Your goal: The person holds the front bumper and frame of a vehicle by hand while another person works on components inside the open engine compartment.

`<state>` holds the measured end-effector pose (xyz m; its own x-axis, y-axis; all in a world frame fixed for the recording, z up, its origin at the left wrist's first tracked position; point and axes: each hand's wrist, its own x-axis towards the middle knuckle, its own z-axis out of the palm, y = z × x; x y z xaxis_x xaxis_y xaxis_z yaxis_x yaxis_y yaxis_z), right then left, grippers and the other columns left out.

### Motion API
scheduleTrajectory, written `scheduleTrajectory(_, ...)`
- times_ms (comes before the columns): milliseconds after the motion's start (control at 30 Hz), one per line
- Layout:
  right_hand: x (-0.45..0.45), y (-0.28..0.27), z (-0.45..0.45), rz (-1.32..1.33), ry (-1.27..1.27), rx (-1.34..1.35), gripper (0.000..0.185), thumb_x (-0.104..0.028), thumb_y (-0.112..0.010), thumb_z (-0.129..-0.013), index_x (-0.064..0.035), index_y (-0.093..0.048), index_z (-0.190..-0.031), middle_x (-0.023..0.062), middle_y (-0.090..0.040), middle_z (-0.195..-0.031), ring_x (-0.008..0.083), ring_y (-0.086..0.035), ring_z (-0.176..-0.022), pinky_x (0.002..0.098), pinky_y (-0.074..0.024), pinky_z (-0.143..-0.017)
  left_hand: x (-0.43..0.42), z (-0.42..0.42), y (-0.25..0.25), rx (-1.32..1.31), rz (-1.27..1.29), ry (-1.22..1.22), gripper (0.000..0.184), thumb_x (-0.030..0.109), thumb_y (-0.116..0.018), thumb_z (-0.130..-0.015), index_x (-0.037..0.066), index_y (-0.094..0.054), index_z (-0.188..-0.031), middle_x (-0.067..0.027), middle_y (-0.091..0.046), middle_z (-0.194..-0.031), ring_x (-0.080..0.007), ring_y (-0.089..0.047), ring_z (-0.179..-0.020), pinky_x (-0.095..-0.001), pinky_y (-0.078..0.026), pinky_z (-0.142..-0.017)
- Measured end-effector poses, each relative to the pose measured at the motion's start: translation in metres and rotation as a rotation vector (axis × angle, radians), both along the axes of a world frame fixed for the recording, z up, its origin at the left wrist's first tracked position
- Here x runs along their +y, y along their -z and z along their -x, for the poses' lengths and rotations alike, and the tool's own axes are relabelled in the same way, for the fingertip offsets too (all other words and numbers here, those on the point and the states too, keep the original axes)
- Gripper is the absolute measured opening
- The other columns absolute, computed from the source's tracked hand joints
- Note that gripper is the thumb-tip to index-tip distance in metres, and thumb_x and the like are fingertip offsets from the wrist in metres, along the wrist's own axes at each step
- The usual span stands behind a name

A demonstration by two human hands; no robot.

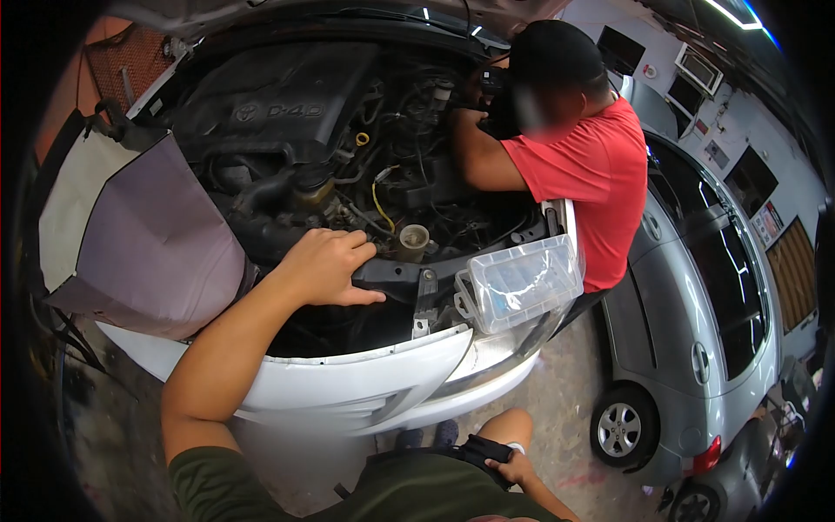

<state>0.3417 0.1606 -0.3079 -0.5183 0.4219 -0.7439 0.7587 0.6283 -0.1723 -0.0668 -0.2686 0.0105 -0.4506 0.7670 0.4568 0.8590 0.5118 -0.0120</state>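
Observation:
My left hand (329, 268) rests on the black front panel of the engine bay (383, 277), thumb stretched out and fingers apart, holding nothing. Just beyond its fingertips stands a small pale open cup or filler neck (413, 242), with a yellow cable (381, 205) behind it. Low in the head view, my right hand (517, 468) is beside my leg, against a black pouch or piece of cloth (484, 454). Whether its fingers grip that black thing cannot be made out.
A co-worker in a red shirt (596, 187) leans into the bay at right. On the front corner lies a clear plastic organizer box (525, 283). A grey fabric cover (161, 230) stands at left, near the engine cover (270, 100). A silver car (687, 287) is parked at right.

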Motion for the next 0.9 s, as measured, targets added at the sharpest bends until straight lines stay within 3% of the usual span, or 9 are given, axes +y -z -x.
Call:
scheduleTrajectory(167, 0.000, 0.001, 0.004, -0.002, -0.016, -0.001, 0.119, -0.081, -0.082, -0.071, 0.0117, -0.057, -0.142, 0.0309, -0.069, -0.135, 0.0403, -0.067, -0.129, 0.0426, -0.0528, -0.109, 0.000, 0.001, 0.000, 0.008, -0.004, 0.009, 0.063, 0.061, -0.087, -0.075, 0.003, -0.070, -0.093, -0.0107, -0.065, -0.087, -0.0324, -0.071, -0.080, -0.0421, -0.056, -0.070)
scheduleTrajectory(267, 0.004, 0.013, 0.003, 0.002, -0.030, 0.018, 0.118, -0.081, -0.082, -0.072, 0.0121, -0.057, -0.141, 0.0311, -0.069, -0.135, 0.0407, -0.067, -0.129, 0.0428, -0.0526, -0.109, 0.000, -0.002, -0.003, -0.050, 0.044, -0.028, 0.063, 0.062, -0.085, -0.078, 0.003, -0.071, -0.096, -0.0118, -0.067, -0.093, -0.0342, -0.073, -0.088, -0.0445, -0.057, -0.075)
scheduleTrajectory(900, 0.001, 0.001, 0.006, 0.003, -0.018, 0.041, 0.118, -0.079, -0.083, -0.072, 0.0151, -0.058, -0.138, 0.0320, -0.071, -0.129, 0.0404, -0.070, -0.125, 0.0419, -0.0545, -0.106, 0.001, 0.001, 0.001, 0.007, 0.006, 0.002, 0.062, 0.061, -0.087, -0.075, 0.004, -0.070, -0.092, -0.0103, -0.065, -0.086, -0.0321, -0.071, -0.080, -0.0422, -0.056, -0.070)
